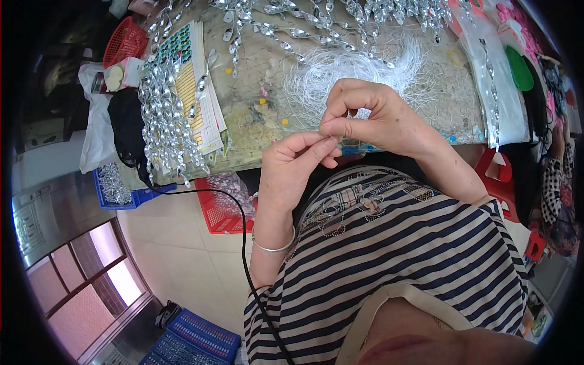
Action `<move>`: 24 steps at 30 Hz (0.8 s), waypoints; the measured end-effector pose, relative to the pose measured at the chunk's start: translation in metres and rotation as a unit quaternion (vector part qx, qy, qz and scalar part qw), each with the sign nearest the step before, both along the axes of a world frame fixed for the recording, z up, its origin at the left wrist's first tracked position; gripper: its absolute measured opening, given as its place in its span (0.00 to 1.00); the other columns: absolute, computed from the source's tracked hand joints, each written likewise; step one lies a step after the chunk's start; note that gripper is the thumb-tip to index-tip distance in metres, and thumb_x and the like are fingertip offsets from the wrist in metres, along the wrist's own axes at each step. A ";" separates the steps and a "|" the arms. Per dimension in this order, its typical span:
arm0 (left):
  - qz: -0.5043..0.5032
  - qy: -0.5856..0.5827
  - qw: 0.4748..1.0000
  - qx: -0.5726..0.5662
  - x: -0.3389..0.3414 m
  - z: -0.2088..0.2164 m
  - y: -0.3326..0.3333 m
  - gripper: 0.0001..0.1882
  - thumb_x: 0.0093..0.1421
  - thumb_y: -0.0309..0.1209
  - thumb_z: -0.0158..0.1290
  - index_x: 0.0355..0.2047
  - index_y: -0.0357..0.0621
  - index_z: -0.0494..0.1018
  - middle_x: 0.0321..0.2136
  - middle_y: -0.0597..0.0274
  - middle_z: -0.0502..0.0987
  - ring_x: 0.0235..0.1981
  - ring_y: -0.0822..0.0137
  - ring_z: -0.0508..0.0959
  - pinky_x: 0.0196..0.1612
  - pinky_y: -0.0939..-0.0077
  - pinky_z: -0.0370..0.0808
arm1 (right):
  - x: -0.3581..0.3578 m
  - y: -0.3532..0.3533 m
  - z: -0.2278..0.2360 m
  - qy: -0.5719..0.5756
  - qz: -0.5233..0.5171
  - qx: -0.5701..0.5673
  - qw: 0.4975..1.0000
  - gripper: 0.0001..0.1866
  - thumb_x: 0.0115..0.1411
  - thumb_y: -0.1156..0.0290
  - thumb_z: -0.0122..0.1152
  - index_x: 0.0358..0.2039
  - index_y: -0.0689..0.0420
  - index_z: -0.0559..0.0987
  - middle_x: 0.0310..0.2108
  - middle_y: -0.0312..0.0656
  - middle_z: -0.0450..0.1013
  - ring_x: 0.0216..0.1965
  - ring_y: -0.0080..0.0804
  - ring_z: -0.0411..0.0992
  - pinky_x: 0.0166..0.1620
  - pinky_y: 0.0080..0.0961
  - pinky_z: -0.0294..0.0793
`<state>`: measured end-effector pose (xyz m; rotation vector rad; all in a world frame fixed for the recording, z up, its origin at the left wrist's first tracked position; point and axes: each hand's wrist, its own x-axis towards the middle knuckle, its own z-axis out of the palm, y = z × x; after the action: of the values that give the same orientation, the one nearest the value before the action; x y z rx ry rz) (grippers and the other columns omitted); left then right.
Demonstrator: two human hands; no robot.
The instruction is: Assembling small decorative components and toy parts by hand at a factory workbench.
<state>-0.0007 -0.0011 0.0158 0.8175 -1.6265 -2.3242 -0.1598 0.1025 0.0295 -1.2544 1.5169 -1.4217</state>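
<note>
My left hand and my right hand meet above the table's near edge, both with thumb and forefinger pinched together. Their fingertips almost touch. Whatever lies between them is too fine to make out. Just beyond the right hand spreads a loose heap of thin, whitish clear threads on the worn table. Strands of silver twisted beads hang over the table's left side. More silver strands lie along the far side.
A sheet of green round pieces and paper strips lie at the left. Red basket, black bag and blue tray stand farther left. At right are a plastic sheet and red stool. A black cable runs past my left arm.
</note>
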 end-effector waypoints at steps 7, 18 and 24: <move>-0.025 -0.006 0.999 0.026 0.003 -0.004 -0.005 0.07 0.57 0.23 0.55 0.36 0.33 0.77 0.27 0.59 0.79 0.26 0.75 0.77 0.32 0.85 0.74 | 0.001 0.000 0.000 0.003 0.003 0.015 1.000 0.02 0.52 0.75 0.64 0.28 0.59 0.80 0.27 0.34 0.71 0.32 0.21 0.69 0.37 0.18 0.67; -0.012 0.010 1.000 0.020 0.005 -0.003 -0.003 0.07 0.56 0.24 0.56 0.35 0.34 0.77 0.26 0.60 0.79 0.25 0.76 0.76 0.32 0.86 0.73 | 0.003 -0.002 -0.004 0.012 -0.004 0.021 1.000 0.03 0.54 0.75 0.62 0.26 0.60 0.77 0.26 0.33 0.69 0.31 0.21 0.67 0.36 0.18 0.67; 0.082 0.027 0.996 0.009 0.003 -0.004 0.001 0.07 0.55 0.25 0.57 0.35 0.37 0.78 0.25 0.65 0.78 0.22 0.81 0.71 0.25 0.90 0.65 | 0.005 -0.003 -0.006 -0.026 -0.030 0.022 0.999 0.05 0.56 0.74 0.59 0.27 0.61 0.76 0.28 0.32 0.68 0.31 0.18 0.66 0.35 0.16 0.65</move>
<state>0.0025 -0.0001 0.0119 0.8501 -1.4602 -2.2309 -0.1543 0.0999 0.0236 -1.1456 1.5540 -1.4400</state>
